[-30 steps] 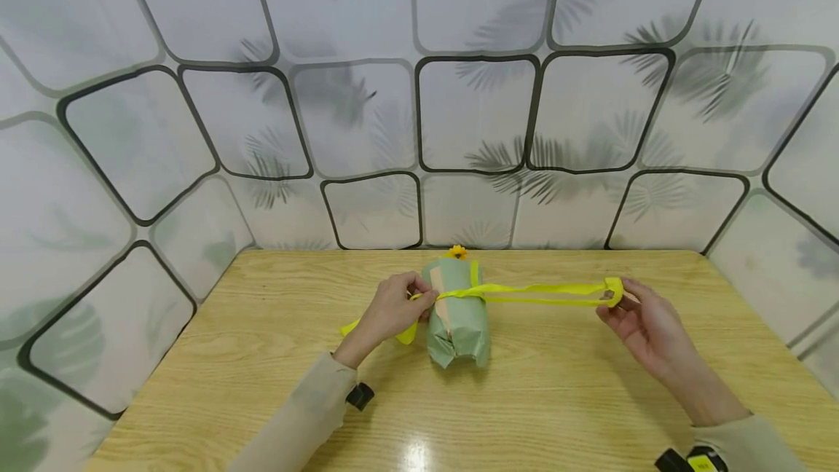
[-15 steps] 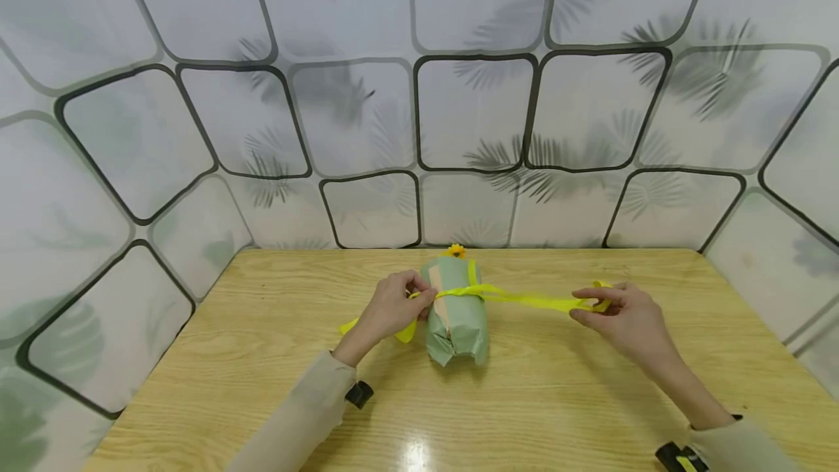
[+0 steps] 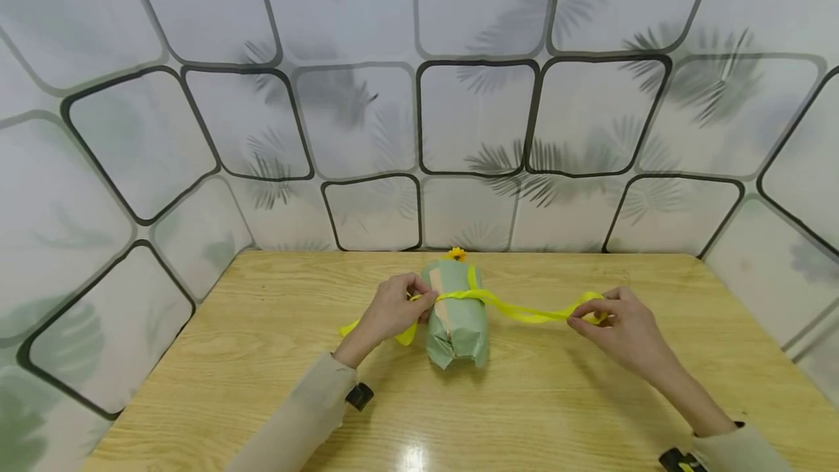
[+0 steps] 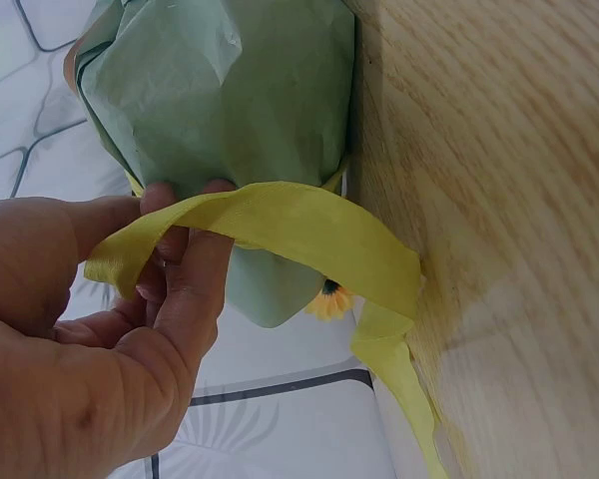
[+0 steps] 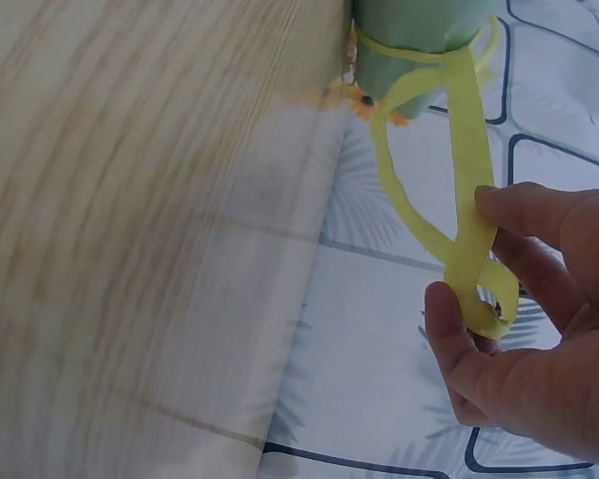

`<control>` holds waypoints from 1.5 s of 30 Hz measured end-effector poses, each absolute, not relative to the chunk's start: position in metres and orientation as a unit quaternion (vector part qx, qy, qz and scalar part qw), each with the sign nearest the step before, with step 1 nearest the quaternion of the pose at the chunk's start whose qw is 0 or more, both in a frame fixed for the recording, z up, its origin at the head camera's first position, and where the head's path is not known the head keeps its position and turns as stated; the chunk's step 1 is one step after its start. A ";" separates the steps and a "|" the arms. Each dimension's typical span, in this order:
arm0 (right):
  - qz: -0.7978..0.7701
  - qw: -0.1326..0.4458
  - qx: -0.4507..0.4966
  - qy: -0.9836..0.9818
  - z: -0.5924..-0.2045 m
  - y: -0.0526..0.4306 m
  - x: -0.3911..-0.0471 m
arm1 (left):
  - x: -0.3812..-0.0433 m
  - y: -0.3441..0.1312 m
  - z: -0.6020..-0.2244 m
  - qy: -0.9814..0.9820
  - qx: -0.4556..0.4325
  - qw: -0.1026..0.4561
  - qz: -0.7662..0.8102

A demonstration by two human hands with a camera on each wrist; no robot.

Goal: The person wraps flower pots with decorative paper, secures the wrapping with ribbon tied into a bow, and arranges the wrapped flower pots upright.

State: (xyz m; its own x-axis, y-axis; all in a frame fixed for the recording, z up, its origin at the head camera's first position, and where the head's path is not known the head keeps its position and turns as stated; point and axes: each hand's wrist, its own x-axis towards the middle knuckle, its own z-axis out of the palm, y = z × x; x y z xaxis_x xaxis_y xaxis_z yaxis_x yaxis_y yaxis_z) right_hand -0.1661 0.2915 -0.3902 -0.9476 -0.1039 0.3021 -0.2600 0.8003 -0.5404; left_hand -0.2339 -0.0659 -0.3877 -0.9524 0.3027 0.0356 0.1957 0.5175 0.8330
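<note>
A bundle wrapped in green paper [image 3: 467,330] lies on the table, with an orange-yellow flower [image 3: 457,254] at its far end. Yellow ribbon [image 3: 527,314] goes around its middle and runs off to the right, sagging slightly. At the bundle's left side my left hand [image 3: 393,308] pinches the ribbon, whose loose tail [image 4: 299,225] drapes over the fingers in the left wrist view. Out to the right, my right hand [image 3: 625,326] holds the other stretch between thumb and fingers. In the right wrist view that ribbon [image 5: 469,160] folds back into a loop at the fingertips.
The wooden table [image 3: 262,399] ends at a patterned wall covering [image 3: 472,115] just behind the bundle. The ribbon's left tail [image 3: 406,333] hangs near the tabletop beside my left hand. A black wrist device [image 3: 359,396] sits at the left cuff.
My right hand has turned over and moved slightly left, changing its hold on the ribbon. The ribbon went from two taut strands to a slacker curve. My left hand stays put.
</note>
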 end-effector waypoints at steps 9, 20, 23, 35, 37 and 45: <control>0.349 0.086 0.055 -0.932 -0.388 0.306 -0.162 | -0.234 -0.066 -0.388 0.865 0.144 0.064 0.476; 0.360 0.082 0.014 -0.929 -0.387 0.325 -0.158 | -0.234 -0.066 -0.386 0.874 0.142 0.059 0.462; 0.354 0.104 0.005 -0.929 -0.386 0.331 -0.158 | -0.234 -0.066 -0.386 0.873 0.142 0.060 0.463; 0.364 0.148 -0.045 -0.918 -0.385 0.357 -0.159 | -0.234 -0.067 -0.388 0.872 0.139 0.067 0.465; 0.360 0.148 -0.054 -0.920 -0.385 0.363 -0.161 | -0.234 -0.067 -0.389 0.873 0.140 0.066 0.463; 0.377 0.148 -0.088 -0.910 -0.385 0.384 -0.166 | -0.235 -0.067 -0.389 0.875 0.142 0.061 0.459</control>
State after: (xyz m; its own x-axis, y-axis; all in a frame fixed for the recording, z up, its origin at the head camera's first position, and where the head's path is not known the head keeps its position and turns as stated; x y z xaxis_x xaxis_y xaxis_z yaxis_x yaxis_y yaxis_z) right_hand -0.1660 0.3837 -0.3852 -0.9404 0.2719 0.2041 0.0482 0.7008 -0.7118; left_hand -0.2353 -0.0670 -0.3888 -0.9521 0.3049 0.0231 0.1925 0.5391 0.8199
